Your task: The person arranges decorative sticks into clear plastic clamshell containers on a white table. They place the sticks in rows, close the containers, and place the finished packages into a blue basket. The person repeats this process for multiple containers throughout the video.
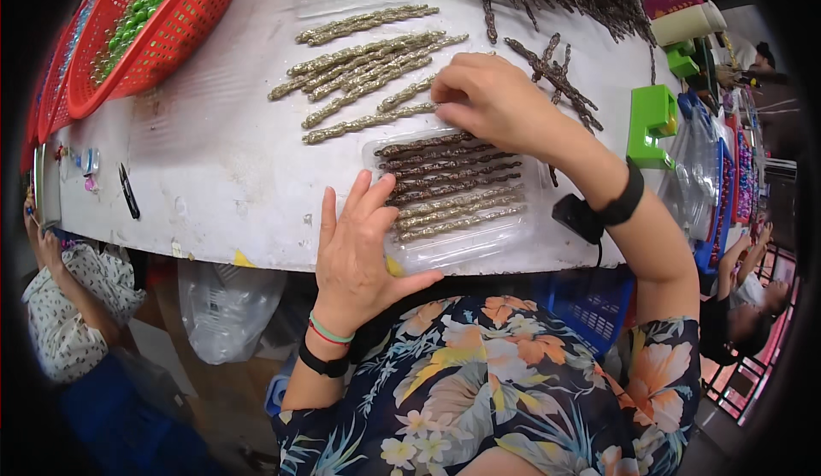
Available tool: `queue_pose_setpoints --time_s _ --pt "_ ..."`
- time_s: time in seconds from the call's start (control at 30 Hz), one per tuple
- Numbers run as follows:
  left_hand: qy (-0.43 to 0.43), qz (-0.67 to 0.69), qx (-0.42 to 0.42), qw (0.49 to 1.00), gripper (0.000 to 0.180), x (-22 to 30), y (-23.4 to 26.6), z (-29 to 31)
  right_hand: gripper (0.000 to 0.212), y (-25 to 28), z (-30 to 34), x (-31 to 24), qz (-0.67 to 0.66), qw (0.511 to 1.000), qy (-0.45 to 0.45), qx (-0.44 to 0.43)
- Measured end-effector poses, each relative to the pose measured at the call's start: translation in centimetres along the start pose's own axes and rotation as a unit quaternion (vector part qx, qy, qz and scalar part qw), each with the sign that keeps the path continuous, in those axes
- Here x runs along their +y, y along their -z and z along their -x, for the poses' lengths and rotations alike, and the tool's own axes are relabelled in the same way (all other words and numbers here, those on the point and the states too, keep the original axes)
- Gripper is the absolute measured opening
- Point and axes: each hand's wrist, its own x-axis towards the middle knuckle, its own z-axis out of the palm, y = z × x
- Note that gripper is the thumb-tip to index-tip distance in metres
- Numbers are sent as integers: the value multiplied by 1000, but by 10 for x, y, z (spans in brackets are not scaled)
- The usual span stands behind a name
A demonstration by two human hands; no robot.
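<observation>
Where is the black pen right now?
In the head view, the black pen lies on the white table at the left, below the red basket of green beads and left of the person's left hand.

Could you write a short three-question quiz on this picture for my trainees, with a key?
1. Multiple choice: which hand has its fingers at the right ends of loose gold rods? A) left B) right
2. True or false: the clear tray holds both dark rods and gold rods.
3. Fill in: the nearest red basket holds ____ beads.

Key: 1. B, the right hand. 2. True. 3. Green.
</observation>
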Motion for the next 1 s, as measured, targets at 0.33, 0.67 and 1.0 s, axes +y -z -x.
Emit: queue_pose_setpoints --time_s 0.33,0.67,1.0 --pt "31 39 1 999 85 -1 1 3 8 87 80 -45 -54 992 -101 -53" --pt "29 25 -2 999 83 1 2 -1 12 44 124 -56 13 994 -63 -87" --pt "21 25 -7 999 84 1 3 -1 6 48 96 -50 24 990 -36 -135"
